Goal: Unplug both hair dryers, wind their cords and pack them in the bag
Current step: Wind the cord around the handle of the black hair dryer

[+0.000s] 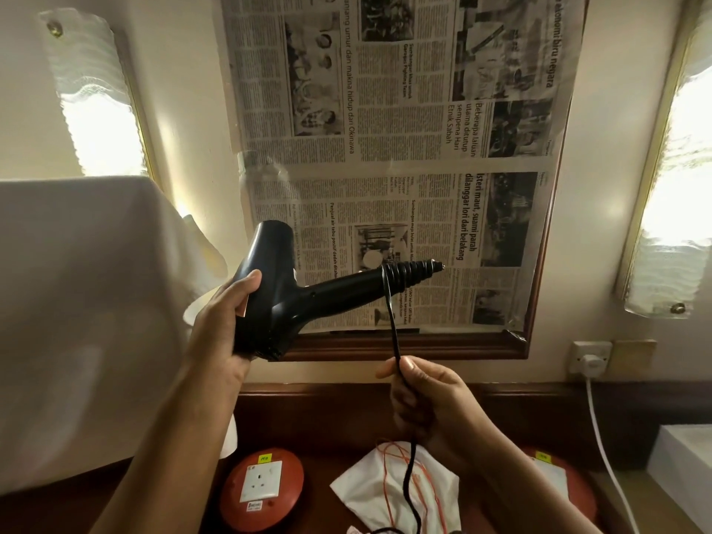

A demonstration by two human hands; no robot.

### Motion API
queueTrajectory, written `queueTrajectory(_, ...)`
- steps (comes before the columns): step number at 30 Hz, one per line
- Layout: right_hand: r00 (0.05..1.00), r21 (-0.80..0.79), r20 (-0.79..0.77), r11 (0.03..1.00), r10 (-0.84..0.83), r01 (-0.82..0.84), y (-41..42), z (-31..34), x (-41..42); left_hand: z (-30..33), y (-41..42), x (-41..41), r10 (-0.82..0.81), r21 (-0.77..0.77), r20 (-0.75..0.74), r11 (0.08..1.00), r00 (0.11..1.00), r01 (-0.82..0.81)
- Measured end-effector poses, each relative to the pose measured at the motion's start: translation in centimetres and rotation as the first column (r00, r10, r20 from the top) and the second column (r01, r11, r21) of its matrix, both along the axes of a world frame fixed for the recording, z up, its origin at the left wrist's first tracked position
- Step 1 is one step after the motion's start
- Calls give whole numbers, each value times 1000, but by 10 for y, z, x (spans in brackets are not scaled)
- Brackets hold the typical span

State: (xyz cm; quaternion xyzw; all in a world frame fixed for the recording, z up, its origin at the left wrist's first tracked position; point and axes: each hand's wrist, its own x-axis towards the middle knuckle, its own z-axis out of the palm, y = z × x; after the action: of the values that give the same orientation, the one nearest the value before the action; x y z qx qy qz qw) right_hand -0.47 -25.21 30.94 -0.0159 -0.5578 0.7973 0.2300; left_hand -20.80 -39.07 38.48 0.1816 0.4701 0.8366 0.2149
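Head view shows the left hand gripping the barrel of the black hair dryer, fingers curled round its body, handle pointing right in the air in front of the newspaper-covered mirror. Several turns of the black cord already sit near the handle's end, and the free length drops to the right hand, whose thumb and fingers pinch it just below the handle. From there the cord hangs over the white drawstring bag lying on the dark wooden surface, between two red socket units. The main risk, as I judge it, is slack: if the pinch loosens, the coils bunched at the tapered end could slide off and unravel. The trailing cord may also snag the bag's orange strings and drag the bag along. Winding too tightly could strain the cord where it leaves the handle. A white plug sits in the wall socket at the right with its white cable running down; it probably belongs to the second dryer, which is not in view, so that one looks not yet unplugged.
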Motion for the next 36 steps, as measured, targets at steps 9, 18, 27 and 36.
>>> queueTrajectory(9,998,38,4,997,64,-64,9,0,6,2,-2,5,-49,-37,-9,998,999,49)
queueTrajectory(18,991,389,60,917,-122,89,10,3,11,5,-3,10,-46,-48,-10,998,999,46)
queueTrajectory(27,993,188,-45,975,-111,118,3,-13,3,7,-4,12,-42,-32,-16,999,999,42)
queueTrajectory(36,965,481,171,872,-201,97,37,-8,-3,5,-9,19,-95,-53,-59,994,994,92)
